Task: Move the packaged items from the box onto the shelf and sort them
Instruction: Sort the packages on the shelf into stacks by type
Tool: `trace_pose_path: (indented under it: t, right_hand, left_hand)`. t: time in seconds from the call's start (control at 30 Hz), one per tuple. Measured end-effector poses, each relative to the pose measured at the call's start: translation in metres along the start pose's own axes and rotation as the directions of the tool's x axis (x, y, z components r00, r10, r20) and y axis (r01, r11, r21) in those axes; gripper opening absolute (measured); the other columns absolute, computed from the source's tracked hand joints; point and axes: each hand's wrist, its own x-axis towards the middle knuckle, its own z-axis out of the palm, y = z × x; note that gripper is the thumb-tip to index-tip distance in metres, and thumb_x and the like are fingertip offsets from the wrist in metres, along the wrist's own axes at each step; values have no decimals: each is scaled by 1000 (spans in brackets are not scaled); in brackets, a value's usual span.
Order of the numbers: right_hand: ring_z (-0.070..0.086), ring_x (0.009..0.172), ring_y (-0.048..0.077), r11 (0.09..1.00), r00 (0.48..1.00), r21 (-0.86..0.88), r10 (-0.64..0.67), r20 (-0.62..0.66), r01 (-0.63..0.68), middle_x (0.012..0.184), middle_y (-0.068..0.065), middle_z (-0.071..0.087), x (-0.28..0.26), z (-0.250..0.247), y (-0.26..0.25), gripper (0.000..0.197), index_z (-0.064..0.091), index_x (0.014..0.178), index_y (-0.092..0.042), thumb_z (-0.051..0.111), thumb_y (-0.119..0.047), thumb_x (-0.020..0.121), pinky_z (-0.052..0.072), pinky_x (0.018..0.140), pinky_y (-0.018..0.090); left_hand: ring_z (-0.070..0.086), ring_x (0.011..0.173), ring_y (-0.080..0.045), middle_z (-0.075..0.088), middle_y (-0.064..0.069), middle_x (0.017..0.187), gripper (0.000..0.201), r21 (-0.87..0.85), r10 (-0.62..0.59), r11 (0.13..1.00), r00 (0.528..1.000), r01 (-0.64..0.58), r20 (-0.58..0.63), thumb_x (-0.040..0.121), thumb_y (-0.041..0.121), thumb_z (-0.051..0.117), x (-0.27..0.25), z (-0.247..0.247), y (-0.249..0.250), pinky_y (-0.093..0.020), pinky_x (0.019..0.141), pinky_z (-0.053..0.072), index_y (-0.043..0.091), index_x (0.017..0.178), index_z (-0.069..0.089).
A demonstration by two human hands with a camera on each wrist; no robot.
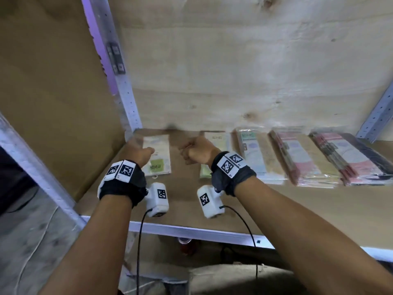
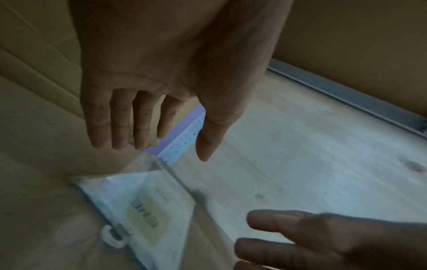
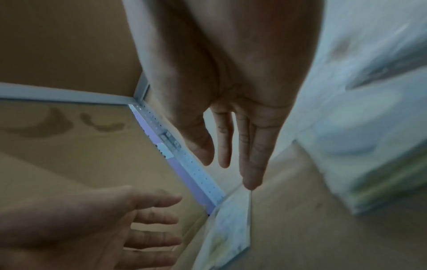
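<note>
Wooden shelf (image 1: 212,201), bare board toward front edge; left hand (image 1: 139,153) and right hand (image 1: 196,152) empty, fingers straight, flanking green packet (image 1: 157,156) by corner post (image 1: 125,88).

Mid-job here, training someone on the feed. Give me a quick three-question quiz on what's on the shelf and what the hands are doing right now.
1. True or false: the left hand grips a package.
2. Which stack lies nearest the right hand? A) yellow-green stack B) red stack C) black stack
3. Fill in: the lone package with a green label lies at the shelf's ___ end.

Key: 1 false, both hands are open with straight fingers, holding nothing. 2 A. 3 left.
</note>
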Motion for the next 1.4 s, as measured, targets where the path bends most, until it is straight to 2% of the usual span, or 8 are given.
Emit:
trace_pose_path:
  t: [0.17, 0.27, 0.47, 0.57, 0.7, 0.87, 1.07, 1.4]
  right_hand:
    - [61, 101, 29, 991, 999, -126, 53, -3, -53, 108, 9, 61, 28, 42, 4, 30, 60, 118, -10, 66, -15, 88, 54, 92, 44]
    - [68, 97, 36, 996, 994, 2, 92, -56, -92, 104, 15, 66, 32, 51, 8, 17, 58, 102, -11, 65, -10, 87, 58, 87, 49]
    - [59, 65, 25, 973, 980, 179, 167, -111, -146, 76, 13, 63, 26, 48, 13, 28, 49, 99, -8, 70, 1, 82, 49, 64, 31]
    - [48, 44, 17, 924, 978, 359, 180, -106, -131, 70, 8, 59, 13, 38, 7, 28, 50, 110, -6, 63, 4, 87, 38, 43, 24]
    - [43, 54, 14, 879, 986, 477, 60, -156, 22, 83, 15, 62, -6, 11, -26, 14, 62, 106, 0, 55, -4, 94, 31, 51, 24]
    - [46, 56, 16, 815, 981, 559, -56, -188, 154, 83, 15, 68, -40, -40, -70, 22, 65, 99, -3, 48, -17, 100, 29, 54, 25]
    - [51, 61, 16, 828, 971, 511, -160, -178, 230, 98, 18, 72, -79, -85, -55, 28, 65, 106, -5, 43, -21, 101, 32, 55, 25]
    - [41, 66, 19, 971, 957, 79, -204, -206, 224, 70, 8, 41, -129, -115, 50, 35, 50, 74, -4, 71, -28, 90, 36, 67, 32]
  left_hand:
    - [62, 110, -47, 58, -32, 124, 38, -131, -87, 986, 989, 103, 122, 85, 18, 70, 13, 8, -23, -58, 97, 50, 5, 120, 61]
    - [64, 111, -39, 64, -25, 121, 48, -171, -214, 955, 962, 242, 169, 82, 28, 70, 19, 7, -36, -51, 98, 52, 5, 123, 61]
    - [55, 61, -18, 58, -8, 80, 9, -271, -244, 912, 939, 307, 244, 91, 19, 60, 13, 6, -42, -27, 56, 48, 10, 91, 59]
    - [52, 56, -17, 58, -10, 79, 14, -288, -167, 929, 958, 232, 233, 96, 3, 47, 3, -6, -29, -24, 53, 47, 9, 87, 56]
    - [53, 49, -7, 59, -7, 75, 36, -475, 133, 879, 981, -50, 143, 95, -9, 41, -22, -32, 17, -16, 46, 46, 10, 118, 61]
    - [55, 61, 11, 62, 8, 79, 12, -311, 470, 806, 864, -504, -182, 86, 10, 72, -55, -41, 64, 1, 60, 38, 11, 98, 71]
    - [58, 69, -8, 68, 3, 72, 21, -303, 596, 697, 760, -650, -260, 86, 33, 72, -74, -31, 103, -21, 69, 45, 12, 83, 71]
    - [48, 53, -3, 57, 21, 52, 24, -565, 382, 795, 905, -221, 185, 79, 42, 78, -90, 69, 94, -21, 63, 40, 19, 84, 76]
